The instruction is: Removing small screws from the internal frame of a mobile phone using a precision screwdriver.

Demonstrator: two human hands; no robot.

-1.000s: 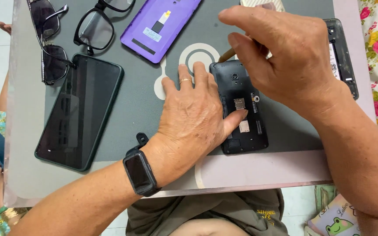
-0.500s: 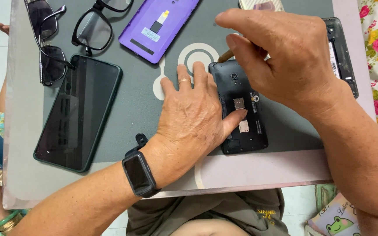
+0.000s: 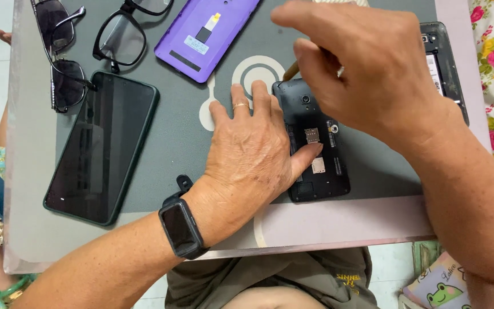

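Your left hand [image 3: 247, 151] is lying flat on the tabletop [image 3: 201, 131], fingers spread, thumb pressing the opened black phone [image 3: 315, 143] near the front edge. Your right hand [image 3: 367, 68] is hovering above the phone's top, fingers pinched together on a thin brown tool [image 3: 290, 71]. A purple cover [image 3: 204, 34] is lying beyond.

Right hand [image 3: 367, 68] slightly higher and further left over the opened phone [image 3: 315, 143].
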